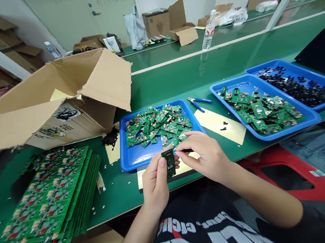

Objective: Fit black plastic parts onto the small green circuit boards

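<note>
My left hand (pixel 155 182) pinches a small green circuit board (pixel 169 163) upright over the table's front edge. My right hand (pixel 205 153) is closed beside it, fingertips touching the board's top right corner and a small dark part there. Just behind the hands sits a blue tray (pixel 134 157) heaped with several small green circuit boards (pixel 158 126).
A stack of large green board panels (pixel 50 197) lies at the left. An open cardboard box (pixel 58 97) stands behind it. Blue-handled cutters (pixel 198 102) lie on the green table. Two more blue trays at the right hold green boards (pixel 261 111) and black parts (pixel 301 87). A red stool (pixel 274 164) stands right.
</note>
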A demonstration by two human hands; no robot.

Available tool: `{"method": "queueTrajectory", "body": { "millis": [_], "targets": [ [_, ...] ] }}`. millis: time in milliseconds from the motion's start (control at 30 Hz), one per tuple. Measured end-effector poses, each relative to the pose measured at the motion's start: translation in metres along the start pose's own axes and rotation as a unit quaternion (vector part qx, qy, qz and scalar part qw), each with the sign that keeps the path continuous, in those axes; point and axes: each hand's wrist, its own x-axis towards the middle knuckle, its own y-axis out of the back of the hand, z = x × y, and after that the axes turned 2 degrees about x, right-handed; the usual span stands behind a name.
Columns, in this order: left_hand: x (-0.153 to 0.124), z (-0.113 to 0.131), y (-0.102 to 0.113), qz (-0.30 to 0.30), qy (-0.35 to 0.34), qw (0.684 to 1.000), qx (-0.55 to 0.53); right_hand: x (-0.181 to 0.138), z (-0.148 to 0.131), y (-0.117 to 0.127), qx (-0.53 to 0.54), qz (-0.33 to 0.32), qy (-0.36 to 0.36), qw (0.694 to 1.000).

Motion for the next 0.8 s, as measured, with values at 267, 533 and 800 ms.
{"method": "queueTrajectory", "body": {
  "millis": [267, 533, 800],
  "targets": [
    [0.010, 0.013, 0.002, -0.053, 0.069, 0.996, 0.011, -0.001, 0.005, 0.001, -0.088, 0.003, 0.039, 0.995],
    [0.023, 0.026, 0.017, -0.231, 0.125, 0.958, 0.116, 0.000, 0.019, 0.006, -0.150, -0.085, 0.138, 0.975],
    [0.028, 0.021, 0.021, -0.245, 0.051, 0.945, 0.209, -0.004, 0.023, 0.002, -0.122, -0.079, 0.139, 0.979]
  ]
}}
